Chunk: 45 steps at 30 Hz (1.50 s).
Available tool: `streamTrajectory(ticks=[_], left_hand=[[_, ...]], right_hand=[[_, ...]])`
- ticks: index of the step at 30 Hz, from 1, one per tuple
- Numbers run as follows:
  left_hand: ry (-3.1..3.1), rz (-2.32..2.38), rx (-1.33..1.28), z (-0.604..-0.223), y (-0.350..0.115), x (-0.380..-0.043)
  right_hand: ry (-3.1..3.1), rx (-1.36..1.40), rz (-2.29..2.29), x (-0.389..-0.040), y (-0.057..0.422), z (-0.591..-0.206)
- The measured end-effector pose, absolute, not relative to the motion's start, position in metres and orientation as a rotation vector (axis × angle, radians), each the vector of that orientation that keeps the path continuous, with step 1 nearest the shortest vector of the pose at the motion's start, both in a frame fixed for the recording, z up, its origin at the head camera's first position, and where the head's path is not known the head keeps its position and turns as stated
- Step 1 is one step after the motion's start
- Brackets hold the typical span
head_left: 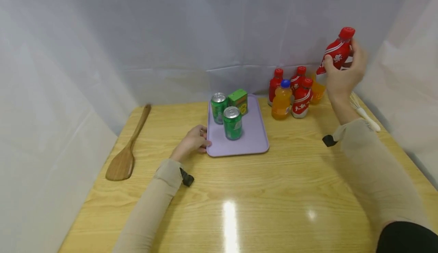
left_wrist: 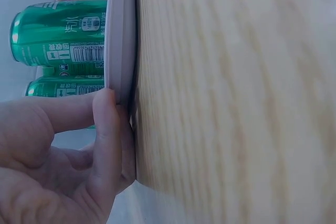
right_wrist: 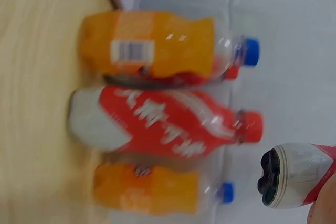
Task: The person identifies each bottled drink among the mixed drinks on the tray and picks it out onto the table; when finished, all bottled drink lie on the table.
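My left hand (head_left: 193, 140) pinches the left edge of a lilac tray (head_left: 253, 139), its thumb at the rim and other fingers curled at the side, as the left wrist view shows. On the tray stand two green drink cans (head_left: 233, 125) (head_left: 219, 106) and a green juice carton (head_left: 239, 97). My right hand (head_left: 347, 72) grips a red-labelled bottle (head_left: 337, 53) in the air, tilted with its red cap up. In the right wrist view the dark base of that held bottle (right_wrist: 294, 174) shows, with only a bit of the hand.
Below the raised hand stand several red-capped bottles (head_left: 302, 100) and an orange drink bottle (head_left: 281, 101) with a blue cap. Another orange bottle (right_wrist: 152, 187) is partly hidden in the head view. A whisk (head_left: 367, 119) lies at right, a wooden spatula (head_left: 123, 161) at left.
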<state>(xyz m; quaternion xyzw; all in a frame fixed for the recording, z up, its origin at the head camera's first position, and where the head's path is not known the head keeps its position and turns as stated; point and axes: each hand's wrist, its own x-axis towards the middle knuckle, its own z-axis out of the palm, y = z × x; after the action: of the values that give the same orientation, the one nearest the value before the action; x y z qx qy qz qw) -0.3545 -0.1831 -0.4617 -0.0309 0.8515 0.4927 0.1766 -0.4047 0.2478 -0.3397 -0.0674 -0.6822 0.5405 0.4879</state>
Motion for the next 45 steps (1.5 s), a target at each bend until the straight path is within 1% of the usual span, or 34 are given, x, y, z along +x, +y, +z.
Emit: streamTrajectory(ticks=[6,10,19,28,39,45], left_hand=[[2.412,1.39,-0.089,-0.461,-0.184,-0.355],[2.41,1.392,-0.081,-0.461,-0.184,-0.355],[2.416,1.374,-0.092,-0.46,-0.184,-0.353],[2.41,1.376,-0.088,-0.459,-0.184,-0.353],[2.437,1.345,-0.114,-0.459,-0.182,-0.356],[2.436,1.346,-0.114,-0.456,-0.18,-0.355]], right_hand=[[-1.76,-0.285,1.289,-0.42,0.279,-0.366],[-1.934,-0.355,1.278,-0.422,0.296,-0.385],[-2.289,-0.371,1.183,-0.424,0.309,-0.415],[-2.398,-0.397,1.178,-0.424,0.308,-0.427],[-2.424,-0.288,1.206,-0.421,0.313,-0.434],[-2.404,-0.168,1.374,-0.419,0.321,-0.437]])
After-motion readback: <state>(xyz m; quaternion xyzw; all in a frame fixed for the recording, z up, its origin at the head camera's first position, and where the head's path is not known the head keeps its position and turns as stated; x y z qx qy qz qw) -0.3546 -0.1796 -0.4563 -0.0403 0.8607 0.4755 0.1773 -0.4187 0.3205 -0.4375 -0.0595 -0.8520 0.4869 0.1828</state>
